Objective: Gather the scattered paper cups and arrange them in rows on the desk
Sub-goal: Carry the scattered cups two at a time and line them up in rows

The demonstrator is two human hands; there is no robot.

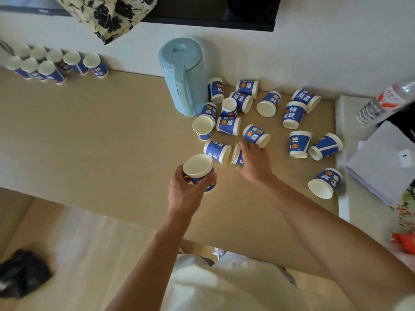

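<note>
Several blue-and-white paper cups lie scattered on the beige desk (101,131), most on their sides, right of a pale blue kettle (182,75). My left hand (186,189) grips one cup (198,168) upright above the desk, mouth up. My right hand (254,161) reaches over a tipped cup (237,154), with fingers curled round it. Another tipped cup (216,151) lies just left of that one. Two rows of upright cups (56,63) stand at the desk's far left by the wall.
A plastic water bottle (381,102) and a white box (386,160) sit at the right on a white ledge. A patterned cloth (107,16) hangs above the wall. A dark object (22,272) lies on the floor at lower left.
</note>
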